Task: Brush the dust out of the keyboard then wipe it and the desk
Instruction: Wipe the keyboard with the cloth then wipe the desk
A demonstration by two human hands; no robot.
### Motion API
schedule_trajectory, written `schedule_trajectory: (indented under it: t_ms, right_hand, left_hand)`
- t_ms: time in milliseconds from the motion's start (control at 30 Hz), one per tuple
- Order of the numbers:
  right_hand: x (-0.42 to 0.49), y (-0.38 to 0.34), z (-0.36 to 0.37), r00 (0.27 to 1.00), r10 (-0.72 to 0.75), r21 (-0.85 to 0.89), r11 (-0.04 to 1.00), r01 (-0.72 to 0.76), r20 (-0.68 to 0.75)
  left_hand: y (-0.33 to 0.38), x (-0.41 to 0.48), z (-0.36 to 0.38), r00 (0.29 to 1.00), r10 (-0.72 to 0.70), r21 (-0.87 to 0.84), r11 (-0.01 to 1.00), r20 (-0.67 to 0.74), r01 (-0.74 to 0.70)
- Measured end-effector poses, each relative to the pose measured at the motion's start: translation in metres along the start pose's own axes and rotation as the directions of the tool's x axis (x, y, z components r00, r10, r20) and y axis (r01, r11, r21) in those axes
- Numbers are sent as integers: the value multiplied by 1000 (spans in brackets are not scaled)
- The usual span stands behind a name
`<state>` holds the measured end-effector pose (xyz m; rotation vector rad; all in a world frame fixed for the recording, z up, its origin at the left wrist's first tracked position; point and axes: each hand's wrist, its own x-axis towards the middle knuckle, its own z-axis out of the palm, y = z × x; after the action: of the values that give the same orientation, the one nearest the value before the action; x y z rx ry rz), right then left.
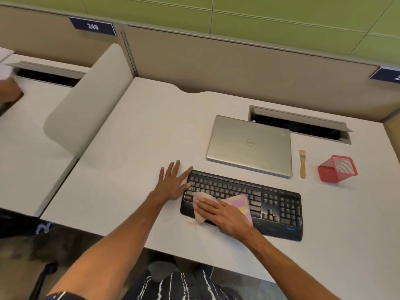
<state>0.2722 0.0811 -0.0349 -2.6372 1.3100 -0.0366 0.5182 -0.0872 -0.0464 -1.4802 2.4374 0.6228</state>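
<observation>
Right hand (220, 215), fingers flat, presses a pink-yellow cloth (238, 202) onto the black keyboard (279, 208); left hand (173, 185), fingers splayed, touches its nine-o'clock end.

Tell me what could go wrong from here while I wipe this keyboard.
1. Your right hand presses the cloth flat over the keys; it may snag a keycap or shove the keyboard sideways, since your left hand only braces its left end.
2. The brownish smudge on the desk by the cloth's near corner could get smeared wider.
3. Wiping rightward might knock the brush or roll the tipped red mesh holder.
</observation>
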Motion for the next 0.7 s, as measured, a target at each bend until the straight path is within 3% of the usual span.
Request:
schedule_trajectory:
  t_ms: [233, 367, 533, 700]
  right_hand:
    - [61, -31, -6, 997, -40, 122, 992, 33, 61]
    - [24, -12, -4, 993, -77, 86, 994, 69, 90]
    - [-34, 16, 1, 997, -3, 69, 998, -2, 75]
    - [4, -5, 2, 1000, -5, 92, 996, 3, 28]
  left_hand:
    - [5, 4, -8, 998, 26, -5, 1000, 62, -26]
    - [12, 5, -10, 995, 73, 30, 997, 61, -75]
    - [20, 9, -15, 995, 65, 24, 997, 81, -67]
    - [24, 15, -15, 997, 35, -39, 999, 71, -33]
